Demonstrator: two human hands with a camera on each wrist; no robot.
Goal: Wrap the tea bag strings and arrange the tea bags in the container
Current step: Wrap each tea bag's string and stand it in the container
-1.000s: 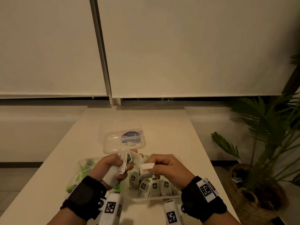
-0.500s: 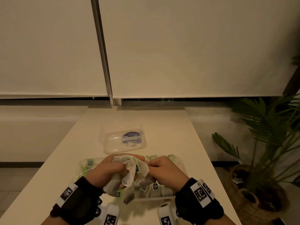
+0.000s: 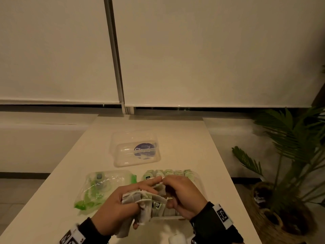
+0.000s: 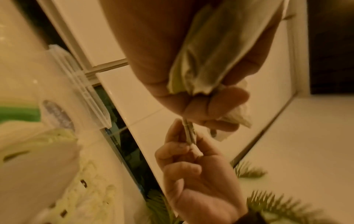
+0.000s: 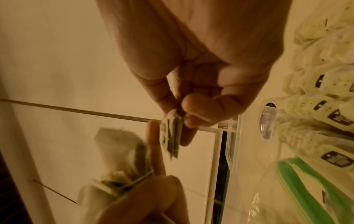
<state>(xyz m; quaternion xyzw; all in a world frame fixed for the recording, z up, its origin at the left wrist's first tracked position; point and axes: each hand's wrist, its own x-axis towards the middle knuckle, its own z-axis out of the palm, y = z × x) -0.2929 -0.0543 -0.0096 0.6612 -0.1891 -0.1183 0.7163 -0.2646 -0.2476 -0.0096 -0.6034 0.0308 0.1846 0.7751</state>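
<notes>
Pinching the tea bag (image 5: 171,136) by its folded top, your right hand (image 3: 182,194) sits above the container (image 3: 197,180); your left hand (image 3: 121,206) clutches a bunch of tea bags (image 3: 139,201). Light, flimsy paper, so squeeze gently.

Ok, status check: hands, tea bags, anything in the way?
Left hand grips a bunch of tea bags. Right hand pinches a paper tag. Container beneath, rows filled. Nothing blocking it.
</notes>
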